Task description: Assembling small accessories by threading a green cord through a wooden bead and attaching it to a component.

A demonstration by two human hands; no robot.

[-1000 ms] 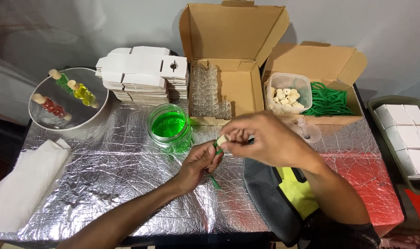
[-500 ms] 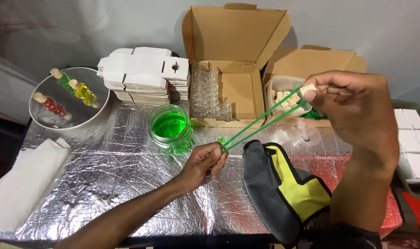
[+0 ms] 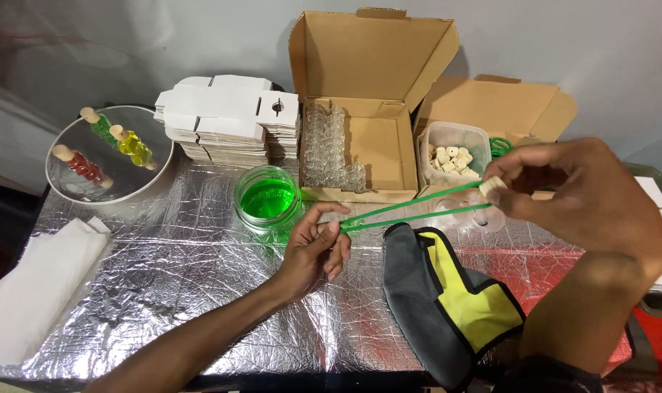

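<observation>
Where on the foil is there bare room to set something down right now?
Bare foil lies between the white cloth and the left forearm, below the green jar. The right side is crowded: grey-and-yellow glove, stretched green cord, cardboard boxes behind.

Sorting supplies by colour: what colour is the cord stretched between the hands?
Green, a doubled cord, best seen in the head view.

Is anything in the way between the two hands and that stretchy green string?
No. The left hand pinches one end of the green string and the right hand holds the other end at a small cork. Nothing sits between them.
</observation>
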